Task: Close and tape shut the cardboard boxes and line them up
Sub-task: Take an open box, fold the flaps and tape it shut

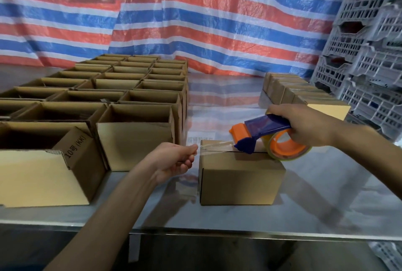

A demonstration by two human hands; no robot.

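Note:
A small closed cardboard box [241, 180] stands on the steel table near its front edge. My right hand [304, 123] grips a blue and orange tape dispenser [267, 138] whose front rests on the box's top seam. A strip of clear tape [214, 147] runs from the dispenser to the left over the box's left edge. My left hand [176, 159] pinches the free end of that tape just left of the box. Several open boxes [130, 105] fill the left half of the table in rows. A row of taped boxes [291, 93] lines the back right.
The steel table [326, 194] has bare surface right of the box and between the two box groups. Stacked grey plastic crates [369, 53] rise at the right. A striped tarp [174, 20] with a white sign hangs behind.

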